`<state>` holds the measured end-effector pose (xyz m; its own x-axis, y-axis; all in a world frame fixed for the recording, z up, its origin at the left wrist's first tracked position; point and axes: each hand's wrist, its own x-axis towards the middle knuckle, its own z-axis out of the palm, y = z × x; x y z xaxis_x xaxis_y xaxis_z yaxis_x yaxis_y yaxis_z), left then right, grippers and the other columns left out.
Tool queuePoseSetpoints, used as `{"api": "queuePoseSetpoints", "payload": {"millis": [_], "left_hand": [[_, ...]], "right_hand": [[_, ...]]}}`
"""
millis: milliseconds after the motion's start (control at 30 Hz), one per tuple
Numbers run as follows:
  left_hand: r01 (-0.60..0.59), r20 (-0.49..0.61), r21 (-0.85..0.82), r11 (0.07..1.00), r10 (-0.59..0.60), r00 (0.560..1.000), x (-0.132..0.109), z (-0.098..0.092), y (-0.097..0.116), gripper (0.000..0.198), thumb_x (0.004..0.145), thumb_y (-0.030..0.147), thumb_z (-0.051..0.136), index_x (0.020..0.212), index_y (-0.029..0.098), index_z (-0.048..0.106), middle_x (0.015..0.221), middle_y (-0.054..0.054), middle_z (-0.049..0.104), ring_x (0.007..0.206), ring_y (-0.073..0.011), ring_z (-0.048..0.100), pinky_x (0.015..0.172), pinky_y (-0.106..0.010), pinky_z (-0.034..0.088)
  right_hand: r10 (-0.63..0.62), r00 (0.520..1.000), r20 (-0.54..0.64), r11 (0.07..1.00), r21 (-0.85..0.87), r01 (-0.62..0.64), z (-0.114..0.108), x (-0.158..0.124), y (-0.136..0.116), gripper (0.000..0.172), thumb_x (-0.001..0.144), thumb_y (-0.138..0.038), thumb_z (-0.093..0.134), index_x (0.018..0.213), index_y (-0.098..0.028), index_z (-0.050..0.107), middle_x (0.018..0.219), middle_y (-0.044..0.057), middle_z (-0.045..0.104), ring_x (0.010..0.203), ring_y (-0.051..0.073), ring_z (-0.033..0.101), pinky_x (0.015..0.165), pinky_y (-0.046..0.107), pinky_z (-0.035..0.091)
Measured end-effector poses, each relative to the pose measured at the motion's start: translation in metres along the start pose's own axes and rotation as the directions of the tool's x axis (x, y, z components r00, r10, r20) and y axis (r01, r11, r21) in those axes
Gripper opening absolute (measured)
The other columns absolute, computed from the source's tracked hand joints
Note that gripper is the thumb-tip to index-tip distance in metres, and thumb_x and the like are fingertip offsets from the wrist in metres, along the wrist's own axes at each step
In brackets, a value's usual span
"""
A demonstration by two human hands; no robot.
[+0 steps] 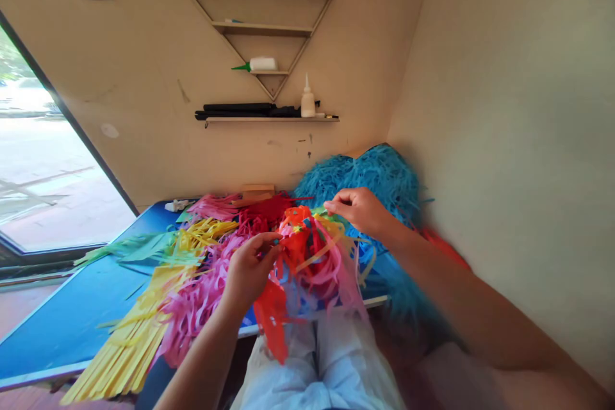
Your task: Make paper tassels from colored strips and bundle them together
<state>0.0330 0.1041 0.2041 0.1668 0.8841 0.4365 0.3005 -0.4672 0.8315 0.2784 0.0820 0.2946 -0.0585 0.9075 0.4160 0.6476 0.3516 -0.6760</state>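
Note:
A bundle of multicoloured tissue strips, orange, red, yellow, pink and green, hangs between my two hands above my lap. My left hand pinches its left end, where a small bit of blue shows at the fingertips. At the upper right of the bundle, my right hand has thumb and fingers closed on a green strip. An orange piece dangles below my left hand. Beside my left hand lie purple-pink fringed strips.
On the blue table lie yellow strips, green strips and pink ones. A large blue fringe pile stands against the wall. Above, a wall shelf holds a glue bottle.

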Motion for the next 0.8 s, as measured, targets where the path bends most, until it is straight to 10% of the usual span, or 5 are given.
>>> {"api": "queuePoseSetpoints", "payload": {"millis": [200,567,800], "left_hand": [[0.130,0.170,-0.212,0.969,-0.094,0.981,0.000,-0.026,0.017,0.033,0.068,0.035,0.076,0.095,0.017,0.070,0.063,0.004,0.058,0.056,-0.0091,0.050,0.051,-0.020,0.040],[0.248,0.291,-0.284,0.926,-0.163,0.943,-0.031,0.000,0.005,0.039,0.074,0.046,0.074,0.099,0.016,0.069,0.068,0.002,0.060,0.061,-0.0103,0.054,0.057,-0.022,0.042],[0.566,0.572,-0.364,0.740,-0.303,0.763,-0.045,0.011,-0.014,0.054,0.072,0.063,0.070,0.093,0.014,0.069,0.077,-0.004,0.066,0.061,-0.0137,0.060,0.050,-0.023,0.046]], "right_hand": [[0.017,0.998,0.057,0.997,0.080,-0.022,-0.001,-0.014,0.017,0.038,0.082,-0.050,0.059,0.071,-0.016,0.072,0.061,0.001,0.061,0.062,0.015,0.052,0.056,0.025,0.035],[0.131,0.949,0.287,0.767,0.577,-0.280,0.016,-0.036,0.033,0.046,0.072,-0.061,0.071,0.078,-0.016,0.066,0.063,0.000,0.063,0.055,0.012,0.055,0.053,0.023,0.040],[0.204,0.929,0.308,0.608,0.704,-0.367,0.016,-0.047,0.046,0.043,0.067,-0.055,0.080,0.068,-0.015,0.062,0.079,0.004,0.069,0.059,0.011,0.059,0.054,0.022,0.042]]}}
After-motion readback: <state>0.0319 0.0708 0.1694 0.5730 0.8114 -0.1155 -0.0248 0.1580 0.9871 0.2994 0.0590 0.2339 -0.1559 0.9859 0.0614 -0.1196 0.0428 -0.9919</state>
